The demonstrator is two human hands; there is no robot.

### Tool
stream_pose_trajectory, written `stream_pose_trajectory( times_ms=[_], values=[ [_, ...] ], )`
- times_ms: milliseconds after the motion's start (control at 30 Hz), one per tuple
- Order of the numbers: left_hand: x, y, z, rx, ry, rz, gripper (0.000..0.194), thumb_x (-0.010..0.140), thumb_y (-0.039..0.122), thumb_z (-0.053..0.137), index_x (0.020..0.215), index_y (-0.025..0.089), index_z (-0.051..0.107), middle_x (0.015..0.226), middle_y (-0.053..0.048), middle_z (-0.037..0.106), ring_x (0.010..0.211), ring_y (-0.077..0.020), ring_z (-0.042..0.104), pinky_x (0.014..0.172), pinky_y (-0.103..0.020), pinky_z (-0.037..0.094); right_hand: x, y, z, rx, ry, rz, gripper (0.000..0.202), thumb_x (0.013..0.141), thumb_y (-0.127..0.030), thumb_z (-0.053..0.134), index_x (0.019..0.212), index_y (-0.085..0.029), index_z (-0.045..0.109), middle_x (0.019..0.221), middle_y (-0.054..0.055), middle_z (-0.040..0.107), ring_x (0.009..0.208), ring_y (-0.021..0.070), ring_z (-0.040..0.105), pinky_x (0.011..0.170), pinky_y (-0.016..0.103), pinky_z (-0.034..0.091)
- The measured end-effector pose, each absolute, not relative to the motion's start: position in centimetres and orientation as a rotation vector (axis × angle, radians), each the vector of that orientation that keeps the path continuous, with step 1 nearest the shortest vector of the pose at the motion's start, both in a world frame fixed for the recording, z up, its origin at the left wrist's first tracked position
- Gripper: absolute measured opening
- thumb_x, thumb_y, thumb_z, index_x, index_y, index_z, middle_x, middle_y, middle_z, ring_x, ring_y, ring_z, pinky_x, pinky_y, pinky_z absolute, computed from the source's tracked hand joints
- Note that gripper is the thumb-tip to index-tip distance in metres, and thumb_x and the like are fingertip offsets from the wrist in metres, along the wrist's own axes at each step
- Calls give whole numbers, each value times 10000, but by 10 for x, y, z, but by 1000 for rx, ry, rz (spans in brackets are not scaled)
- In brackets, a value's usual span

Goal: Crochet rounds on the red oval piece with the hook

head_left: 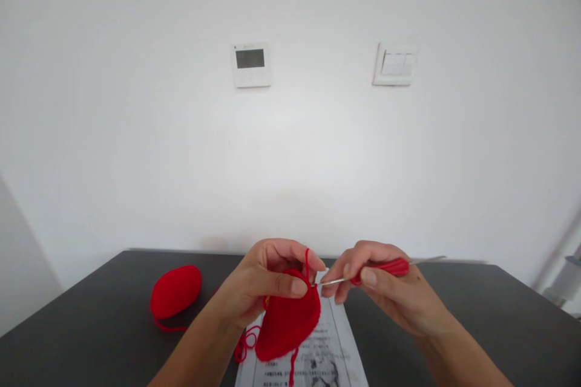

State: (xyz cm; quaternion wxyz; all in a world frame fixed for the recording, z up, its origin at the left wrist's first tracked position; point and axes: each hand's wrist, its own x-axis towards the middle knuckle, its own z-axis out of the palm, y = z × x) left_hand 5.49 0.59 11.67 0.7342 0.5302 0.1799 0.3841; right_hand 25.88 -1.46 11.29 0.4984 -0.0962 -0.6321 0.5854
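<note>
My left hand pinches the top edge of a red crochet piece, thumb in front, with a strand of red yarn looped over the index finger. Held in my right hand is a crochet hook with a red handle and metal ends. Its thin left tip reaches the upper right edge of the piece, by my left fingertips. Whether the tip sits inside a stitch is too small to tell. A red yarn tail hangs from the piece's lower edge.
A red ball of yarn lies on the dark table at the left. Printed sheets lie beneath my hands. Loose yarn curls beside the piece. On the white wall behind are a thermostat panel and a light switch.
</note>
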Motion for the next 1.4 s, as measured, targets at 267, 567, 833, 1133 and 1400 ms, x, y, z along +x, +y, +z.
stream_pose_trajectory(
  times_ms=[267, 567, 833, 1133, 1400],
  values=[
    [56, 5, 115, 1225, 278, 795, 218, 533, 223, 822, 720, 154, 733, 647, -19, 621, 600, -131, 553, 592, -253, 400, 247, -16, 108, -71, -1367, 1619, 114, 861, -232, 626, 833, -142, 690, 861, 100, 742, 754, 181, 722, 626, 265, 576],
    [47, 7, 122, 1349, 269, 731, 212, 564, 218, 818, 748, 148, 739, 678, -32, 638, 609, -121, 554, 570, -232, 408, 246, -14, 103, -108, -1365, 1633, 118, 843, -241, 650, 806, -134, 684, 845, 100, 746, 724, 188, 728, 617, 277, 593],
    [44, 3, 127, 1355, 361, 728, 184, 567, 227, 820, 717, 152, 744, 675, -31, 640, 591, -112, 552, 563, -224, 427, 242, -19, 103, -73, -1390, 1564, 112, 853, -285, 633, 827, -188, 681, 862, 76, 747, 707, 161, 726, 595, 239, 590],
    [53, 7, 126, 1185, 486, 829, 186, 543, 197, 828, 665, 128, 705, 571, -3, 642, 484, -65, 548, 477, -156, 395, 251, -27, 109, -284, -1862, 556, 185, 903, -210, 554, 1022, -281, 676, 1017, 57, 719, 878, 182, 684, 719, 305, 577],
    [52, 9, 120, 1085, 519, 837, 215, 550, 153, 824, 728, 138, 705, 629, -24, 708, 522, -107, 626, 526, -191, 473, 249, -24, 120, -323, -2083, -460, 119, 874, -173, 579, 967, -187, 652, 1022, 113, 724, 969, 188, 665, 772, 307, 589]
  ],
)
